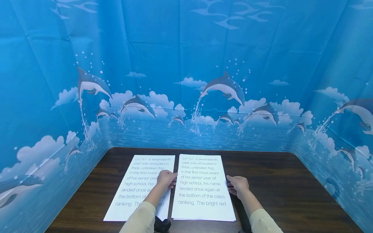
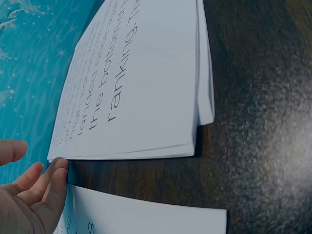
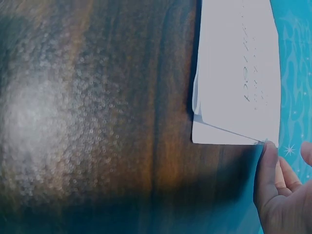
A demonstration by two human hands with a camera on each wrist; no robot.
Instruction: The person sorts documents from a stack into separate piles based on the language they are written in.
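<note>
Two stacks of white printed paper lie side by side on the table. My left hand is at the left edge of the right paper stack, above the inner edge of the left paper stack. Its fingertips meet the right stack's side, thumb held apart. Opposite it, my right hand has its fingers against the right edge, thumb likewise apart. The right stack's sheets are uneven, with some corners sticking out beyond the top sheet.
Dark wood table extends on both sides of the stacks. A blue backdrop printed with dolphins and clouds encloses the table at the back and sides. Below the left hand, a black wrist device sits at the sleeve.
</note>
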